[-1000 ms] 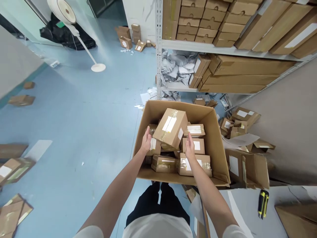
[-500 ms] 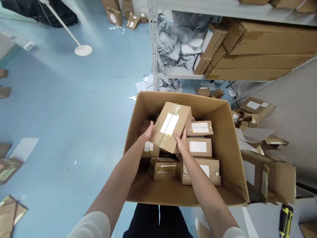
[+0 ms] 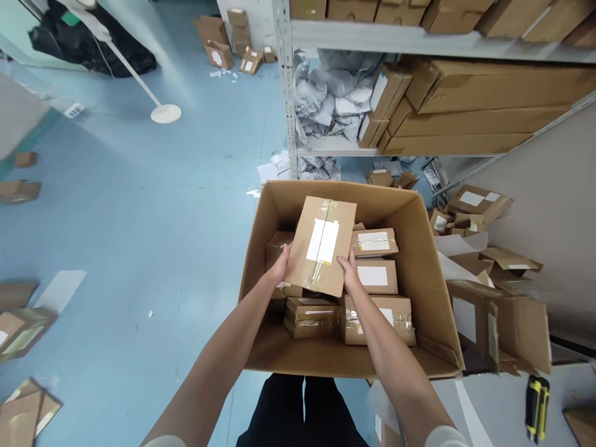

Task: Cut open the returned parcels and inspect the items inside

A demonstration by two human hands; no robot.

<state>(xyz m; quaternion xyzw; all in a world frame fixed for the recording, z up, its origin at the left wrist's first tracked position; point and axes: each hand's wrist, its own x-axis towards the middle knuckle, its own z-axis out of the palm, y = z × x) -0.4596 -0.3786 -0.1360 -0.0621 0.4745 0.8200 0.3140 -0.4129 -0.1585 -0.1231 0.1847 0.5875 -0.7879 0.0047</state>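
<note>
While a taped cardboard parcel (image 3: 321,245) with a white label is gripped on its near corners, the left hand (image 3: 281,265) clasps its left edge and the right hand (image 3: 349,273) its right edge, holding it above a large open carton (image 3: 421,273). Beneath the hands, smaller labelled parcels (image 3: 376,275) lie packed in the carton. Beyond the hands stands a metal shelf rack (image 3: 282,87) stacked with flat boxes and grey mailer bags (image 3: 333,96); to the right hand's side, loose cartons (image 3: 475,205) litter the blue floor (image 3: 139,205).

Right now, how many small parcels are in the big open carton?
6 visible: one held by both hands, two right of it, two in front, one left. Others may be hidden underneath.
</note>
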